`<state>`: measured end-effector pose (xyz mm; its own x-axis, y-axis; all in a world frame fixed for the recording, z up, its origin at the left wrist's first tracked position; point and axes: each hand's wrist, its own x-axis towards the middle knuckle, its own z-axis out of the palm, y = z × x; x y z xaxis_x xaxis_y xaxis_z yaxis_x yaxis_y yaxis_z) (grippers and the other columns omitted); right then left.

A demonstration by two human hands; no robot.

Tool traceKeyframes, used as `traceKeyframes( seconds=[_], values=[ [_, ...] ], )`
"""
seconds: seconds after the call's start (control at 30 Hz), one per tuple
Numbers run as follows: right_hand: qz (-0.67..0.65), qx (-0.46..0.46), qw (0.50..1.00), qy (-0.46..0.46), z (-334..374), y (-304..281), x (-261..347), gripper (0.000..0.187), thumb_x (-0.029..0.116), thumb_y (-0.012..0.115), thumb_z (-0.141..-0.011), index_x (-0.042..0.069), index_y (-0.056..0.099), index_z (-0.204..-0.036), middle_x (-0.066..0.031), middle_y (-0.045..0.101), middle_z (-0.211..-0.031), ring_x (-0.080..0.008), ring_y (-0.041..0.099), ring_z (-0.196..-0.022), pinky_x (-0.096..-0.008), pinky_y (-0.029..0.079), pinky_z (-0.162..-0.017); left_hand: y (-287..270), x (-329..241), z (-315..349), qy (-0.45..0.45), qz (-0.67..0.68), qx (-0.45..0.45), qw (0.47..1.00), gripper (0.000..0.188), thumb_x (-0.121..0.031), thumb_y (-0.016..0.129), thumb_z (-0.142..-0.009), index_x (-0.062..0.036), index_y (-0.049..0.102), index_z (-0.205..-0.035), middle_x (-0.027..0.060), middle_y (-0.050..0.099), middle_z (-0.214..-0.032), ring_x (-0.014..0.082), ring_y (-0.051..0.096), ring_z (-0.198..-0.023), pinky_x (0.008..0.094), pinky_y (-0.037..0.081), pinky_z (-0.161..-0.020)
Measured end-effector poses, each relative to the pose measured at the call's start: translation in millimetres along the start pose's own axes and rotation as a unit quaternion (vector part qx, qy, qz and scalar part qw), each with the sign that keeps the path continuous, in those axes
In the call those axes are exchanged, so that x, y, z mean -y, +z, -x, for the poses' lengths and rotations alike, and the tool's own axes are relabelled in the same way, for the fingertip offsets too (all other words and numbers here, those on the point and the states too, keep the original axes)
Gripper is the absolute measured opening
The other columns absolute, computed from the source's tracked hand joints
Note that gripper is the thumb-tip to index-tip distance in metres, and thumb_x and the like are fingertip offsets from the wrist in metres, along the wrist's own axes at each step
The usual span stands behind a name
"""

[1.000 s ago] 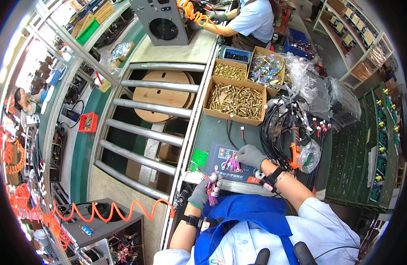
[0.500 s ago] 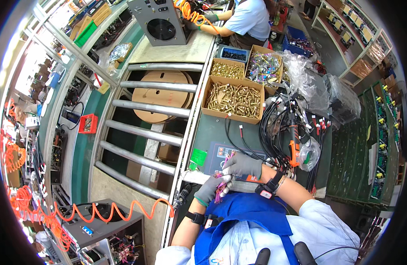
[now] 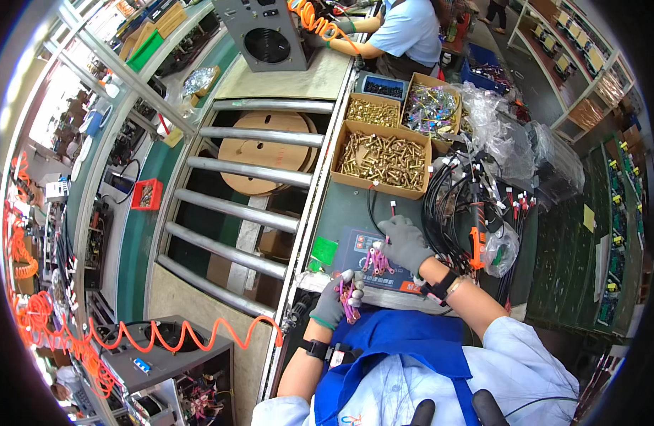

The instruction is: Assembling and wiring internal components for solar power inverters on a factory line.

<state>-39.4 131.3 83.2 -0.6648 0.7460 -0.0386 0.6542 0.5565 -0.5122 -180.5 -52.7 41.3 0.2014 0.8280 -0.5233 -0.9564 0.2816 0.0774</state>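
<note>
My left hand (image 3: 333, 302), in a grey glove with pale fingertips, is closed around a bunch of short pink-purple wires (image 3: 350, 304) with small pale ends. More of these pink wires (image 3: 378, 263) lie in a small pile on a dark blue printed panel (image 3: 355, 248) in front of me. Over the right edge of this pile is my gloved right hand (image 3: 406, 245), its fingers bent and slightly apart. I see nothing held in it, though its palm side is hidden. A thin cable with a red-and-white connector end (image 3: 393, 206) lies just beyond its fingers.
A cardboard box of brass-coloured fittings (image 3: 382, 157) stands beyond the panel, smaller boxes behind it. Black cables (image 3: 440, 206) and an orange-handled tool (image 3: 477, 238) lie right. Metal rollers (image 3: 235, 206) run along the left. A co-worker (image 3: 410, 35) works at a grey machine housing (image 3: 264, 39).
My right hand has moved away from my left hand, up and to the right, uncovering the wire pile on the panel. The left hand keeps its bunch nearly in place. The view has shifted slightly.
</note>
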Motion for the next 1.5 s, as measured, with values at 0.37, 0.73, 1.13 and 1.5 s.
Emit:
traceKeyframes(
  seconds=[0.37,0.73,1.13,1.5],
  values=[
    [-0.367,0.255,0.894,0.027,14.0,-10.3,36.0,0.022,0.022,0.063,-0.086,0.001,0.067,-0.092,-0.0054,0.067,-0.077,-0.0152,0.065,-0.066,-0.0306,0.052,-0.062,14.0,6.2,-27.4,-0.008,-0.067,-0.044,0.997,0.022,-0.021,0.05,-0.091,-0.0043,0.055,-0.104,0.009,0.057,-0.077,0.017,0.054,-0.058,0.0252,0.044,-0.045],
    [-0.147,0.263,0.94,-0.16,17.5,-11.2,46.0,0.029,0.023,0.063,-0.077,0.009,0.064,-0.103,-0.0137,0.067,-0.089,-0.034,0.065,-0.084,-0.0426,0.051,-0.077,10.5,18.8,-35.2,0.083,-0.217,-0.135,0.963,0.029,-0.035,0.051,-0.095,-0.0098,0.056,-0.106,0.0045,0.061,-0.082,0.0164,0.059,-0.059,0.0274,0.047,-0.044],
    [-0.396,0.167,0.901,0.056,-9.4,-13.6,3.6,0.019,0.018,0.067,-0.083,0.004,0.069,-0.096,-0.0066,0.067,-0.079,-0.0141,0.062,-0.068,-0.0302,0.05,-0.066,7.0,5.7,-30.3,-0.056,-0.087,-0.022,0.994,0.031,-0.033,0.053,-0.095,-0.003,0.054,-0.1,0.01,0.058,-0.083,0.0163,0.055,-0.062,0.0229,0.043,-0.044],
    [-0.067,0.127,0.986,0.089,5.4,8.6,-13.6,0.041,0.036,0.069,-0.08,0.007,0.066,-0.108,-0.0199,0.066,-0.1,-0.0367,0.063,-0.094,-0.0411,0.051,-0.081,25.5,0.5,-15.7,-0.045,-0.06,0.039,0.996,0.042,-0.033,0.049,-0.096,0.0044,0.053,-0.115,0.0161,0.062,-0.094,0.0179,0.058,-0.068,0.021,0.044,-0.044]
  ],
)
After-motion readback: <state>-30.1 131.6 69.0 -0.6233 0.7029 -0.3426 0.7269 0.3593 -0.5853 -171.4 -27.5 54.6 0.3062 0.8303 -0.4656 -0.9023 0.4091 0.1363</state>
